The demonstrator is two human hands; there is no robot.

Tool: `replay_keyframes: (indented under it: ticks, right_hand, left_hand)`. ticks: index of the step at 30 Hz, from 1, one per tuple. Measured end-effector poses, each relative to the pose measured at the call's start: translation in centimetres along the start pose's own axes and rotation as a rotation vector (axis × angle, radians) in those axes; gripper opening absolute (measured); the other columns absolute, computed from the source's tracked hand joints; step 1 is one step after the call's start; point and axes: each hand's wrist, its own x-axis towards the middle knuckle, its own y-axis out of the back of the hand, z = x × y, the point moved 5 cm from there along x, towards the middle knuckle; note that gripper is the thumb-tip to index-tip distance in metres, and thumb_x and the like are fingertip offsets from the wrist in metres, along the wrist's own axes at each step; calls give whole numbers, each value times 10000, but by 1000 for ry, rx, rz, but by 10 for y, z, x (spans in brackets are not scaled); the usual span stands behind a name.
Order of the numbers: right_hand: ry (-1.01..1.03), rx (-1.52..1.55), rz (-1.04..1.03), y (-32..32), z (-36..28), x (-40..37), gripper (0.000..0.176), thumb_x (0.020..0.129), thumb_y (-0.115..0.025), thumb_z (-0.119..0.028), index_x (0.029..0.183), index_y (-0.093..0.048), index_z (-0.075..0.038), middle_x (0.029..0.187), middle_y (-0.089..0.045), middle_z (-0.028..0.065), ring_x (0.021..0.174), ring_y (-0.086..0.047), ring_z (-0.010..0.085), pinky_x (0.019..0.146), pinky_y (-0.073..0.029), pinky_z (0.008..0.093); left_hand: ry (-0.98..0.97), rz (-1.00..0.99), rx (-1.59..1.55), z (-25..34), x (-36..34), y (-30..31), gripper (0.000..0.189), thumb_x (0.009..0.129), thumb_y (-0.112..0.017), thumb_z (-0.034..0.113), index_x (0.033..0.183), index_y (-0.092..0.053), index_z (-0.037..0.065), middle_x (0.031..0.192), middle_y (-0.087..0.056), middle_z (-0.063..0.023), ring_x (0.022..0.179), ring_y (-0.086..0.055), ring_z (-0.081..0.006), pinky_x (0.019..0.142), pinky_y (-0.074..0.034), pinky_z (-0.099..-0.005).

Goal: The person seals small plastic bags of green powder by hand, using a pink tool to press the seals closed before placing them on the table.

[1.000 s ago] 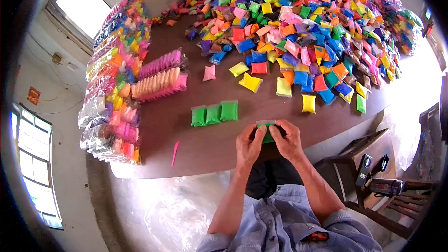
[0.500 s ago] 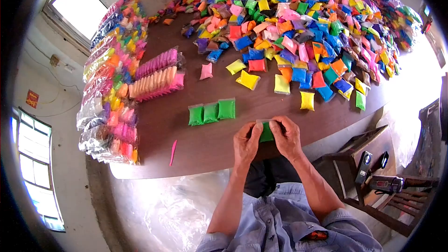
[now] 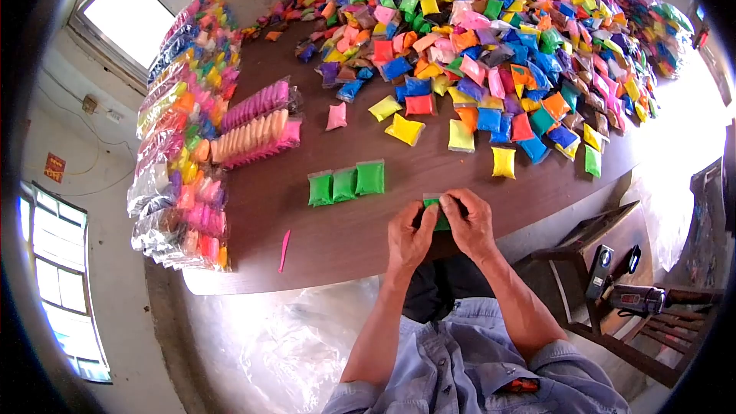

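at far left, clear bags of mixed coloured packets (image 3: 180, 138) lie stacked along the edge of the brown surface (image 3: 337, 234); their number cannot be told through the glare. just beside them sit what look like two wrapped sleeves (image 3: 257, 126), one of pink pieces and one of peach. one pink stick (image 3: 285, 251) lies alone near the front edge. three green packets (image 3: 345, 182) stand side by side in a row, touching, with one loose pink packet (image 3: 336, 116) well beyond them. at the near edge the person's left hand (image 3: 408, 236) and right hand (image 3: 469, 226) meet over a fourth green packet (image 3: 440, 218), each grip pinched shut on it at its top corners, just right of the row of three. behind and to the right, a heap of coloured packets (image 3: 498, 23), far too many to count, covers the back of the surface. at far right, a wooden chair (image 3: 583, 234) carries two dark devices (image 3: 613, 280).
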Motion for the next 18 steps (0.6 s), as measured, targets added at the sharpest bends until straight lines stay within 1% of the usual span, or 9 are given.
replay_keyframes:
  ticks: [3,5,7,8,10,11,15,17,18]
  right_hand:
    - [5,-6,-10,-1,-9,2,131,1004,-690,-128,1045,-717,-6,866,-692,119,733,-652,176,661,-518,323]
    - [1,-13,-13,-1,-11,2,133,1003,-693,-128,1042,-717,-2,857,-688,120,723,-646,173,652,-512,322]
    - [-34,-5,-38,-1,-8,2,136,1013,-687,-124,1015,-699,12,791,-633,70,726,-563,106,652,-478,305]
    - [-35,-5,-38,-1,-5,2,136,1013,-687,-124,1015,-699,12,791,-633,70,726,-563,106,652,-478,305]
    - [4,-36,0,0,0,1,159,1000,-703,-145,1020,-721,12,838,-685,111,706,-636,175,631,-501,326]
    - [4,-37,0,0,2,1,159,1000,-703,-145,1020,-721,12,838,-685,111,706,-636,175,631,-501,326]
    - [25,17,14,0,0,1,174,1005,-700,-154,1026,-724,17,839,-681,117,702,-632,179,621,-497,328]
    - [21,18,-7,-1,-1,1,176,1007,-698,-155,1032,-724,18,838,-677,120,701,-630,178,618,-495,326]
    - [20,12,-17,-2,-2,1,180,1010,-696,-157,1041,-722,19,842,-678,121,701,-628,175,617,-494,325]
  left_hand:
    - [-26,71,-95,-3,1,1,228,1024,-699,183,954,-682,-34,762,-580,-5,748,-481,-69,630,-424,-267]
    - [21,114,-181,-8,1,3,246,1018,-700,173,896,-653,-36,742,-543,-8,732,-463,-69,604,-405,-277]
    - [21,92,-133,-7,1,3,261,1018,-702,174,876,-640,-36,741,-538,-8,730,-461,-70,600,-403,-280]
    - [20,70,-85,-6,1,3,276,1018,-704,175,857,-627,-35,739,-533,-8,729,-460,-71,597,-400,-283]
    - [-30,60,-41,0,1,1,290,1020,-707,182,849,-618,-34,735,-528,-8,727,-458,-72,598,-400,-284]
    - [-82,51,4,3,1,0,303,1021,-709,190,842,-610,-33,731,-524,-8,725,-455,-73,599,-400,-284]
    - [-78,49,60,-4,1,-1,320,1022,-714,207,841,-603,-32,726,-522,-17,728,-452,-72,597,-402,-285]
    - [-18,61,-148,-7,0,-2,326,1021,-718,218,849,-605,-34,718,-519,-28,732,-451,-69,595,-404,-286]
    - [-18,61,-148,-10,0,-1,326,1021,-718,218,849,-605,-34,718,-519,-28,732,-451,-69,595,-404,-286]
